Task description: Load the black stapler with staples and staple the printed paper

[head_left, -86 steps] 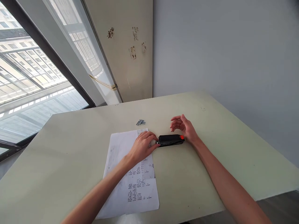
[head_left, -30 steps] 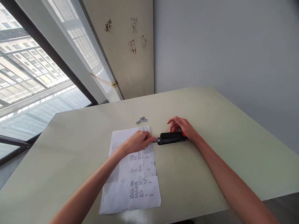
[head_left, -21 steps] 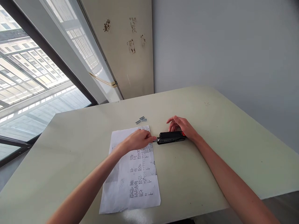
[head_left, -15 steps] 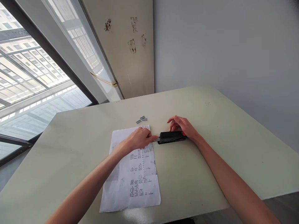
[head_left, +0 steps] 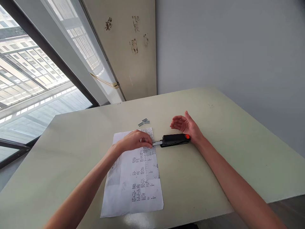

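A black stapler [head_left: 175, 139] with a red piece at its right end lies on the table, to the right of a printed sheet of paper [head_left: 140, 190]. Its metal staple tray [head_left: 157, 143] sticks out from the left end over the paper's edge. With bent fingers, my left hand [head_left: 137, 140] grips the outer end of this tray, above the top of the sheet. My right hand [head_left: 187, 127] is just behind the stapler's red end, thumb raised and fingers apart, holding nothing. Several strips of staples [head_left: 144, 122] lie beyond the paper.
The pale table [head_left: 205, 178] reaches to a grey wall [head_left: 226, 47] at the back right. A window [head_left: 30, 70] is on the left, and a beige panel [head_left: 138, 70] with brown marks stands behind the table.
My left hand has moved left, and more of the stapler's metal tray shows. My right hand has opened, its thumb lifting away, uncovering the stapler's red end.
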Motion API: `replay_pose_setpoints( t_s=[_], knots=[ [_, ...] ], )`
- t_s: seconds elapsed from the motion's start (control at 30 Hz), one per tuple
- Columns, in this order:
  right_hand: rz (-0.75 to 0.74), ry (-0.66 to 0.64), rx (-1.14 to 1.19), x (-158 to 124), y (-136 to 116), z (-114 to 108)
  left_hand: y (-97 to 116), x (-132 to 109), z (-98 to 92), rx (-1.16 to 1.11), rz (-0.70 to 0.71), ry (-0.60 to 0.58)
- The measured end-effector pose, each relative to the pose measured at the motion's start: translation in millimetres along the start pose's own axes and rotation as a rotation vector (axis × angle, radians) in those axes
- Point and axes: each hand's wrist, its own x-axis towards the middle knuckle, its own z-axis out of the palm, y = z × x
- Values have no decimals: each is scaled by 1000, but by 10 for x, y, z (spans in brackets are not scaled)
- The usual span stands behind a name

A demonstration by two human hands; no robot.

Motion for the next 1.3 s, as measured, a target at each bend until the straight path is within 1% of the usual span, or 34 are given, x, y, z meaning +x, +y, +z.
replay_pose_setpoints(
  t_s=[0.07, 0.2, 0.33, 0.47, 0.57, 0.67, 0.8, 0.93, 1.03, 1.1, 1.13, 1.2, 1.3],
  knots=[
    [14, 10, 63, 5, 11, 9, 1, 80, 3, 57, 31, 4],
    [19, 42, 107, 25, 17, 8, 59, 258, -24, 130, 114, -28],
    [20, 90, 128, 42, 14, 9, 91, 342, -41, 181, 200, -54],
    [10, 95, 91, 33, 16, 46, 72, 388, -21, 228, 270, -6],
    [-15, 101, 48, 21, 29, 74, 74, 486, 25, 278, 297, 44],
    [-30, 105, 31, 12, 42, 83, 109, 606, 68, 338, 303, 63],
    [-28, 110, 35, -2, 35, 93, 165, 698, 79, 391, 254, 44],
    [-27, 115, 4, -14, 13, 113, 205, 716, 67, 372, 207, 25],
    [-27, 98, -10, -16, 11, 113, 200, 654, 66, 337, 194, 36],
    [-33, 78, -44, -21, 12, 100, 156, 538, 80, 309, 177, 78],
    [-37, 64, -74, -27, 10, 91, 120, 453, 94, 301, 159, 121],
    [-50, 31, -170, -55, -10, 75, 20, 240, 141, 313, 96, 269],
    [-78, -39, -413, -133, -82, 88, -157, -110, 253, 366, -27, 536]
  ],
)
